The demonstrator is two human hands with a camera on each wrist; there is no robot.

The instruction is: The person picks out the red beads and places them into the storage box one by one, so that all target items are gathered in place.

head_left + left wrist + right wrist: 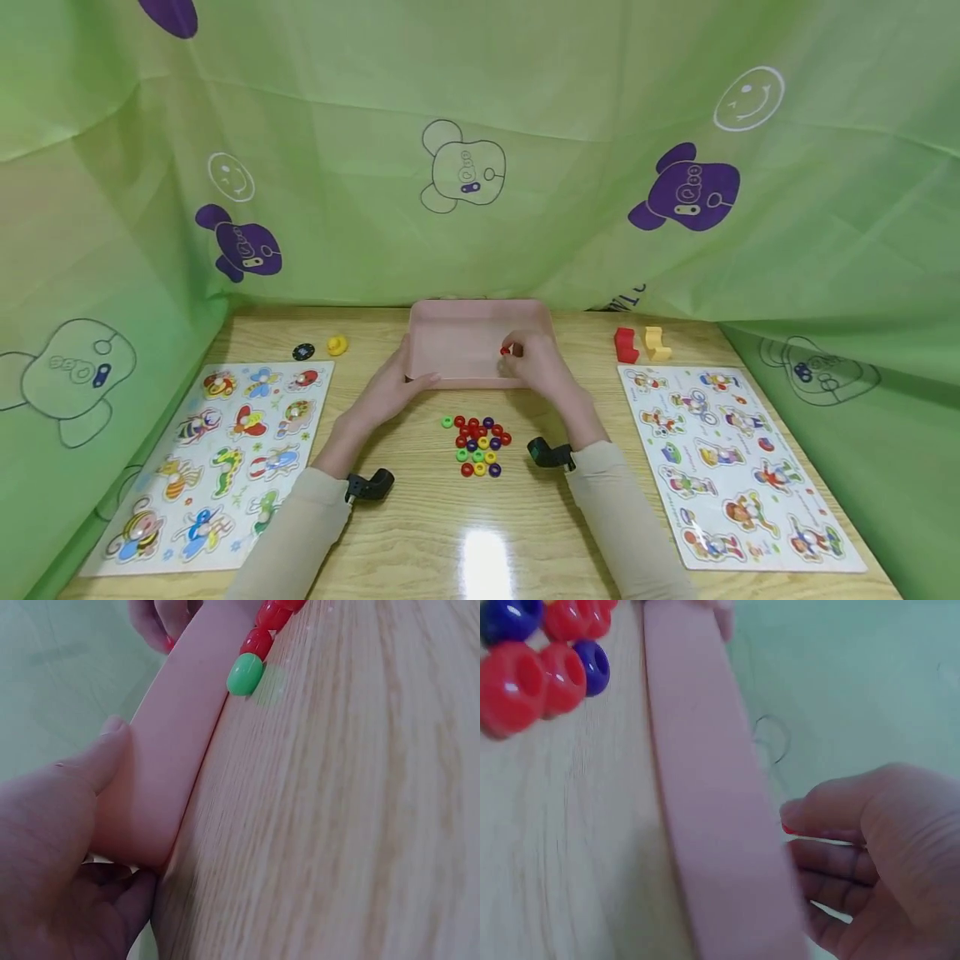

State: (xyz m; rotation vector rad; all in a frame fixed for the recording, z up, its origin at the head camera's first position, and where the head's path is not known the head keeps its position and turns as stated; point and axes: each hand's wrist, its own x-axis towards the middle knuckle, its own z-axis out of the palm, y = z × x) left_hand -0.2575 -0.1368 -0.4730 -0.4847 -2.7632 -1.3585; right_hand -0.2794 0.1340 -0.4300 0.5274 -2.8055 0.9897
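Note:
A shallow pink tray (457, 382) stands at the back of the table. My left hand (387, 387) holds its near left corner; in the left wrist view the thumb (105, 754) lies against the rim while the other fingers curl by the tray's end. Over the tray's right part, my right hand (538, 364) pinches a red bead (505, 351) between thumb and fingers. Only a sliver of that bead (787, 829) shows in the right wrist view. In front of the tray lies a cluster of red, green, yellow and purple beads (480, 456), with holes through them.
A picture board with insects (217, 467) lies at left, another with figures (735, 467) at right. A yellow duck (337, 345) and a black disc (303, 352) sit back left. Red (626, 345) and yellow blocks (657, 343) stand back right. Green cloth (555, 208) hangs behind.

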